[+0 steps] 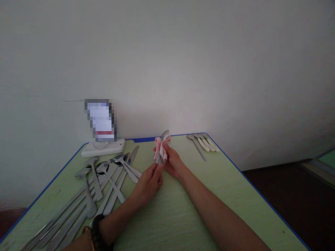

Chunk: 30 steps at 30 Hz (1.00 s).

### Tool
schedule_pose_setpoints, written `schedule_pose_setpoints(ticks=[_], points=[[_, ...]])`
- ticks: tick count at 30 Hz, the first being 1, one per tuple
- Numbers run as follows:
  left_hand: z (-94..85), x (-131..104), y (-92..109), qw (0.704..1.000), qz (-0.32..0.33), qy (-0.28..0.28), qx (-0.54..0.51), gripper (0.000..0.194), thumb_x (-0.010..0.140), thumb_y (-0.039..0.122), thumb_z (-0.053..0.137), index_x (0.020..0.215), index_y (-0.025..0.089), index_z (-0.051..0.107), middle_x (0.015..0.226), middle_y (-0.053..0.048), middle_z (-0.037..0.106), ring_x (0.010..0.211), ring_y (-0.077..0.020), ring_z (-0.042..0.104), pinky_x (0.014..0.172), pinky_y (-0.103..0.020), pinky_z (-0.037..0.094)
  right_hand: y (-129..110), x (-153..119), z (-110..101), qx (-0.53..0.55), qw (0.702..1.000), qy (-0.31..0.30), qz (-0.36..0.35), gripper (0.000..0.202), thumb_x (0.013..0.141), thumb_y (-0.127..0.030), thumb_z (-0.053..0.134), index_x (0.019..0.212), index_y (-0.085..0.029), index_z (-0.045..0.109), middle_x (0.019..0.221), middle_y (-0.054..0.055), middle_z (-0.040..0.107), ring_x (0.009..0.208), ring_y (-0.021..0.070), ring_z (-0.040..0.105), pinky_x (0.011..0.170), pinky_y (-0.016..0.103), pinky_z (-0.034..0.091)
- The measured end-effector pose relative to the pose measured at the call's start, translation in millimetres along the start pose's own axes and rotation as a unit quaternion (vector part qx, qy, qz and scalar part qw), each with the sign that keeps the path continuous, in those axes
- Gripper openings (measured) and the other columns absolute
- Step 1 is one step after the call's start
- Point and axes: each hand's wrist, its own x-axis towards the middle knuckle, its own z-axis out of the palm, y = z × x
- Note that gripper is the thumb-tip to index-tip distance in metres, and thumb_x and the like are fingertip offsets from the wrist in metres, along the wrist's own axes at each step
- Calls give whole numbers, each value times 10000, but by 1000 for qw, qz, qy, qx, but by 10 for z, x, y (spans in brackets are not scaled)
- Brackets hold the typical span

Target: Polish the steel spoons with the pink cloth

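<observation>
My left hand (151, 179) is closed around the lower end of a metal spoon (164, 134), which points up and away from me. A pink and white cloth (161, 148) is folded about the spoon's middle, and my right hand (171, 160) pinches the cloth there. Only the spoon's bowl shows above the cloth; most of its handle is hidden. Left of my left hand lies a loose pile of metal cutlery (112, 184), with several spoons and knives. Beyond my right hand, several spoons with cream handles (204, 143) lie beside an all-metal spoon (197, 148).
The pale green table (167, 216) has a blue edge and stands against a grey wall (183, 69). At the back left, a phone with a blurred screen (101, 120) leans upright behind a white power strip or similar flat block (103, 147). Dark floor (285, 195) shows at right.
</observation>
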Motion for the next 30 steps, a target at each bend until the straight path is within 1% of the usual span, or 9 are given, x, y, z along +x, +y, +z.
schedule_pose_setpoints(ticks=[4,7,11,14,16,19,22,27,30], points=[[-22,2,40,997,19,-7,75,391,874,480,300,609,208,394,471,72,385,436,-101,377,454,-230,308,-3,29,-12,26,999,28,2,405,690,-518,651,865,-153,653,625,-6,656,463,84,527,455,203,411],[-33,17,48,995,14,-20,93,406,875,487,284,599,211,393,478,67,392,442,-109,381,467,-239,308,-11,50,-28,60,997,43,-1,402,733,-525,606,911,-167,647,620,-15,648,461,81,526,453,196,413],[-36,28,40,992,12,-24,121,413,880,486,267,596,212,390,481,63,397,448,-116,388,485,-245,306,-4,66,-35,89,995,48,-5,408,744,-520,593,937,-164,634,612,-18,636,470,83,529,439,192,400],[-40,29,32,990,24,-26,139,416,884,469,258,583,212,388,488,56,408,464,-121,401,506,-251,309,13,70,-29,77,995,66,-15,344,740,-456,621,885,-145,640,591,-18,629,448,77,509,444,196,395],[-45,33,30,990,20,-34,132,426,888,459,240,569,215,381,476,55,402,454,-120,396,501,-250,310,27,70,-24,50,995,79,-28,302,727,-416,638,821,-130,645,552,-19,612,432,75,491,453,202,393],[-49,41,29,993,1,-37,114,416,885,459,239,578,218,383,456,64,386,423,-115,376,470,-244,304,45,66,-18,2,996,77,-45,274,715,-395,635,710,-122,633,491,-19,579,421,77,472,442,204,367],[-46,42,17,994,-3,-26,102,400,880,458,252,588,219,385,460,67,382,416,-114,378,457,-240,301,54,54,-10,-32,996,76,-45,256,700,-378,635,628,-134,602,462,-21,563,413,77,465,424,200,344],[-39,40,-20,994,11,-4,110,406,887,445,258,574,217,379,458,66,378,430,-112,383,478,-241,312,44,27,-5,-52,996,69,-37,226,683,-335,632,582,-140,580,442,-23,555,391,76,456,405,197,342],[-38,45,-33,996,18,-13,84,403,891,463,255,595,218,373,465,74,366,419,-104,362,462,-235,308,29,28,-16,-40,996,75,-39,200,695,-317,606,609,-137,591,465,-12,579,382,74,454,394,195,348]])
